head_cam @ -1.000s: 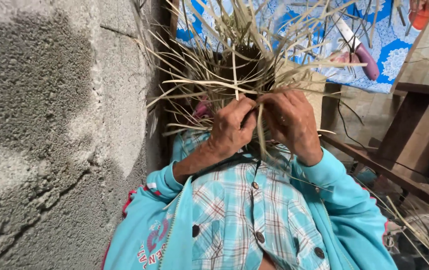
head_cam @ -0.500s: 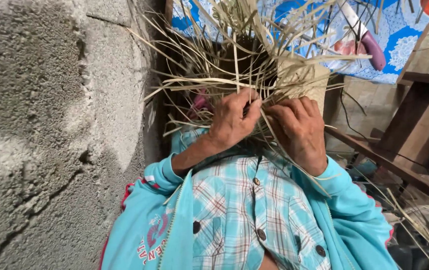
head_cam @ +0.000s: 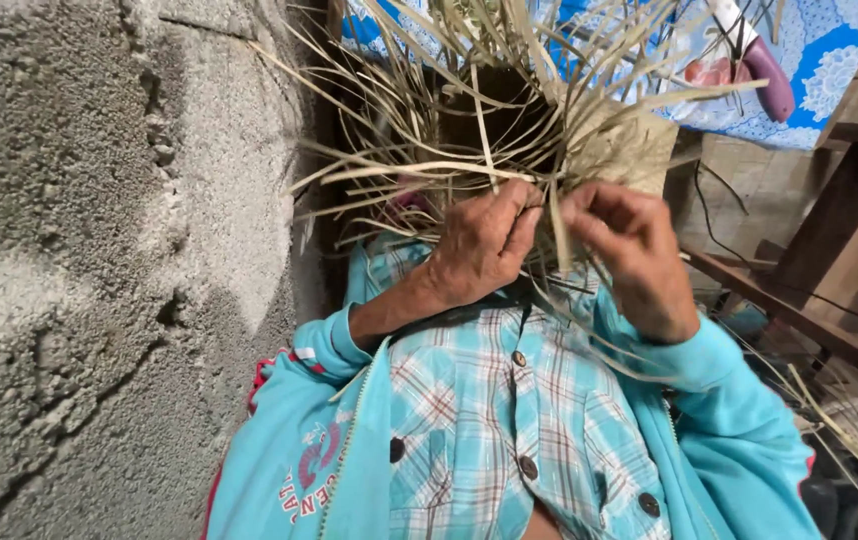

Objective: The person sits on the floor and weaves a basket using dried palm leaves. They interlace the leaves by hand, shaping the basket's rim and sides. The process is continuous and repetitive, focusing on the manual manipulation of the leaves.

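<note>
A half-woven piece of dry pale straw strips (head_cam: 509, 120) fans out in front of me, loose ends sticking out in all directions. My left hand (head_cam: 484, 245) pinches strips at the lower edge of the weave, fingers curled around them. Just to its right, my right hand (head_cam: 634, 250) grips a neighbouring strip between thumb and fingers. Both wrists come out of turquoise jacket sleeves over a checked blue shirt (head_cam: 509, 420). The woven middle lies partly hidden behind the loose strips.
A rough grey concrete wall (head_cam: 99, 250) fills the left side, close to my left arm. A blue patterned cloth (head_cam: 829, 60) hangs at the back right with a purple-handled tool (head_cam: 759, 60) on it. Dark wooden furniture legs (head_cam: 829, 250) and loose strips lie to the right.
The view has shifted slightly closer and up. My hands have stayed on the weave, fingers working the strips a little lower and nearer together.
</note>
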